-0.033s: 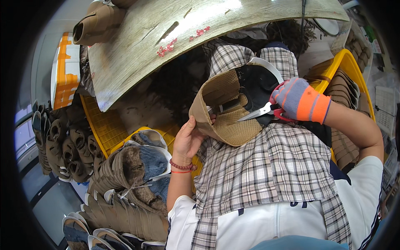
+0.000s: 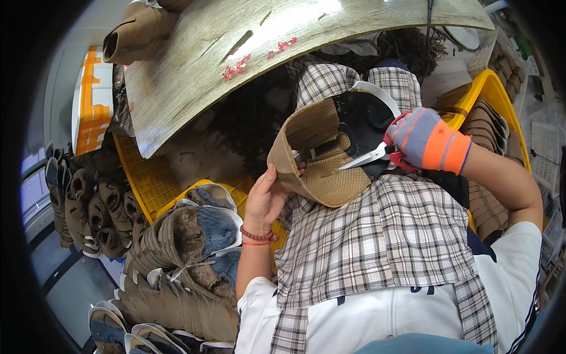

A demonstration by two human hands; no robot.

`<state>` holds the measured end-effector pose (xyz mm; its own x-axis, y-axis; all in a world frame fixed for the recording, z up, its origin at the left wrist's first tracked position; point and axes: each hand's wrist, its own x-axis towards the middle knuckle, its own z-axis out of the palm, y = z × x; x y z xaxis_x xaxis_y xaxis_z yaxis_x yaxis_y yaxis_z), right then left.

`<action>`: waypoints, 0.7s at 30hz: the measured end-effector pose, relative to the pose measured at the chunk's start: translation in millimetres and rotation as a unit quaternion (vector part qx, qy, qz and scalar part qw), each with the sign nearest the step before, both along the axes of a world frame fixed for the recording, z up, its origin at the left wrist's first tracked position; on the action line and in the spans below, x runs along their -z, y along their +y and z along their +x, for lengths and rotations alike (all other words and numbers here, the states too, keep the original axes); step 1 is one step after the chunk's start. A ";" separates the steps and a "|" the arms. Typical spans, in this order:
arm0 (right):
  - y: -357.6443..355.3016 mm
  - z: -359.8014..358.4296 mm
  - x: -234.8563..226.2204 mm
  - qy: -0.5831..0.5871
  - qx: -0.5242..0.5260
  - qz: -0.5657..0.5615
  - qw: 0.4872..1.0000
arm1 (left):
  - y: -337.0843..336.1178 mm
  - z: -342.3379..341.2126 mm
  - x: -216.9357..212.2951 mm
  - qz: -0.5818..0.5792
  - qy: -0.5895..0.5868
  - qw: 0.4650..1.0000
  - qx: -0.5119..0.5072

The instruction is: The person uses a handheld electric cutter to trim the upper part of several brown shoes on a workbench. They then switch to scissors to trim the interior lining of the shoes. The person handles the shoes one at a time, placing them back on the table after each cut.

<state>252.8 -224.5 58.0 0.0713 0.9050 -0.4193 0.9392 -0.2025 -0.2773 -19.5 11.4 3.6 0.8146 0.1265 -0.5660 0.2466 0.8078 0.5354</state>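
Observation:
A tan shoe upper [image 2: 298, 171] with a perforated inner face and a black lining rests over my lap. My left hand [image 2: 268, 197] is closed on its left edge, thumb outside and fingers curled inside. In my right hand [image 2: 423, 140], which wears a grey and orange glove, are red-handled scissors [image 2: 370, 157]. Their blades point left into the upper, with the tips over the perforated lining near its middle. The glove hides most of the scissor handles.
A wooden board [image 2: 200, 71] spans the far side, with tan shoes [image 2: 138, 35] at its left end. Stacked shoe uppers [image 2: 177, 248] lie at my left. A yellow crate [image 2: 492, 94] holding more stands at my right. A plaid apron [image 2: 365, 248] covers my lap.
My right hand and the scissors have shifted very slightly to the right. My left hand and the shoe upper look unmoved.

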 end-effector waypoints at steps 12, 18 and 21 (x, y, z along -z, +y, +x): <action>2.7 -2.2 10.9 0.045 0.021 0.009 0.999 | -2.9 -1.9 -0.6 -0.031 0.002 0.999 -0.028; -10.0 6.8 0.1 0.017 0.074 0.073 0.994 | -7.6 2.8 -9.5 -0.112 0.004 0.989 -0.092; -10.1 1.0 8.3 0.009 0.048 0.093 0.994 | -7.0 -3.9 10.7 -0.082 0.018 0.992 -0.092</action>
<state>253.7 -234.6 49.6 0.1558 0.9565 -0.2467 0.9126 -0.2349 -0.3347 -23.4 4.3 -7.1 0.7649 0.1745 -0.6200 0.1044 0.9163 0.3867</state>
